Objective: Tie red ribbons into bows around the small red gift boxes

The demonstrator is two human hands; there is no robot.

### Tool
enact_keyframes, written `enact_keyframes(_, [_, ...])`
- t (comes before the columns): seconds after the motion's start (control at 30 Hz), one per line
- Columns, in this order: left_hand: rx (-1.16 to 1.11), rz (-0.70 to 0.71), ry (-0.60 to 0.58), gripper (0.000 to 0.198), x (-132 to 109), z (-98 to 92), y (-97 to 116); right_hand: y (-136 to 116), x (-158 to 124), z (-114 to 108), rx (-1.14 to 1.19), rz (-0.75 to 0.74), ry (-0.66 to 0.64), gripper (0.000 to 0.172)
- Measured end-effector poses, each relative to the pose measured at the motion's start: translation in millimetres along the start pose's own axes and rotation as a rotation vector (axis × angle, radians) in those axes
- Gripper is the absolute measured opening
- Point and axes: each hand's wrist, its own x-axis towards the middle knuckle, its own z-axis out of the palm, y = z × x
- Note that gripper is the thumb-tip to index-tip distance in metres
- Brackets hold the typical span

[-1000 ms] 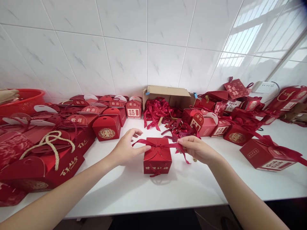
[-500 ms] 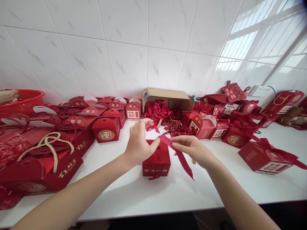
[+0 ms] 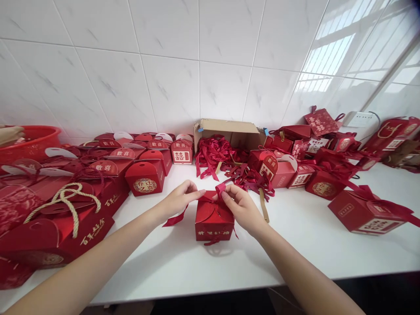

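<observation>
A small red gift box (image 3: 214, 222) with gold characters stands on the white counter (image 3: 183, 262) in front of me. A dark red ribbon (image 3: 174, 217) runs across its top. My left hand (image 3: 179, 200) pinches the ribbon at the box's upper left corner, and a loose tail hangs down to the left. My right hand (image 3: 239, 206) is closed on a small loop of the same ribbon just above the box's upper right corner. Both hands touch the box top.
Several red gift boxes (image 3: 146, 175) crowd the left, with a rope-handled box (image 3: 65, 214) nearest. An open cardboard box (image 3: 229, 131) spills red ribbons (image 3: 216, 153) at the back. More red boxes (image 3: 364, 212) lie at the right. A red basin (image 3: 29, 140) sits far left.
My hands have come together over the box. The ribbon, first stretched flat across the top, was lifted and is now folded into a loop in my right hand, its tail hanging left.
</observation>
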Motion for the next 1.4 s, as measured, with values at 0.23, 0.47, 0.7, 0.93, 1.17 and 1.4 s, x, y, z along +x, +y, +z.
enact_keyframes(0.23, [0.024,-0.038,-0.162,0.043,-13,-6.3,-2,2,5,14,-0.210,-0.011,0.169,0.014])
enact_keyframes(0.47, [0.176,0.265,-0.068,0.036,-25,-3.5,64,-4,6,14,-0.468,-0.150,0.074,0.011])
enact_keyframes(0.7, [-0.148,0.266,0.018,0.026,16,4.9,47,-5,1,12,-0.453,-0.194,0.103,0.028])
enact_keyframes(0.93, [0.004,0.268,-0.015,0.025,-3,5.8,3,2,4,10,-0.360,-0.159,0.098,0.034])
enact_keyframes(1.17, [0.110,0.401,0.063,0.015,-16,21.7,-4,7,2,16,-0.250,-0.125,0.279,0.018])
enact_keyframes(1.4, [0.113,0.429,0.215,0.009,-13,33.4,-7,1,-1,11,-0.517,-0.260,0.211,0.014])
